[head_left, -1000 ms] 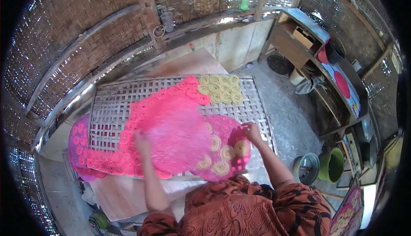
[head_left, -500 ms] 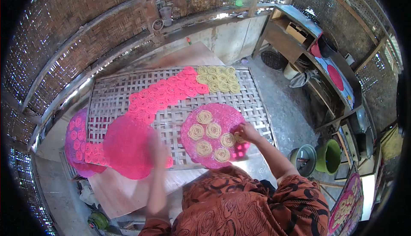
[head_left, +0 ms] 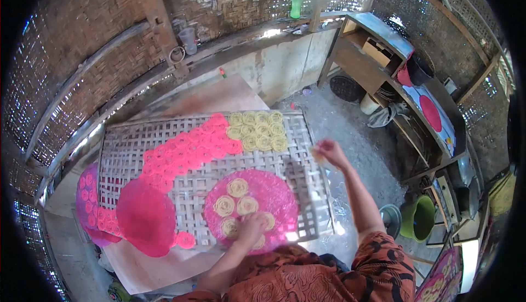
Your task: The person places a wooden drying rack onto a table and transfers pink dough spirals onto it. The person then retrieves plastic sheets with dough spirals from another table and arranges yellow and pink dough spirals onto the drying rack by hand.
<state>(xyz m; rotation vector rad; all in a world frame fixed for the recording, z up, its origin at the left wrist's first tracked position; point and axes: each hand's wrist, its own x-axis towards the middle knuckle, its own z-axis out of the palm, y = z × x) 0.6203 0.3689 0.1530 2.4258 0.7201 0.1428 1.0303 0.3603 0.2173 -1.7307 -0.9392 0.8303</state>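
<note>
On the woven bamboo rack [head_left: 192,198] lies a round pink mesh sheet [head_left: 279,192] bearing several pale yellow coiled crackers [head_left: 238,187]. My left hand [head_left: 252,229] is over this sheet, its fingers closed at the edge of a coil near the sheet's middle; the fingertips are partly hidden. Beyond the rack's right edge, my right hand [head_left: 330,151] is raised and pinches a yellow coiled cracker [head_left: 316,155], slightly blurred. Toward the back of the rack are rows of pink coiled crackers [head_left: 192,146] and a block of yellow ones [head_left: 257,131].
A second pink mesh sheet [head_left: 147,217] covers part of the rack's left side. Further left, a purple-pink sheet [head_left: 98,239] carries pink coils. To the right stand a green bucket [head_left: 417,218], a grey basin [head_left: 390,220] and wooden shelving [head_left: 356,55].
My right hand has lifted a yellow coil off the sheet and moved outward to the right. My left hand has moved from beside the left pink sheet onto the coil-bearing one. The view has shifted.
</note>
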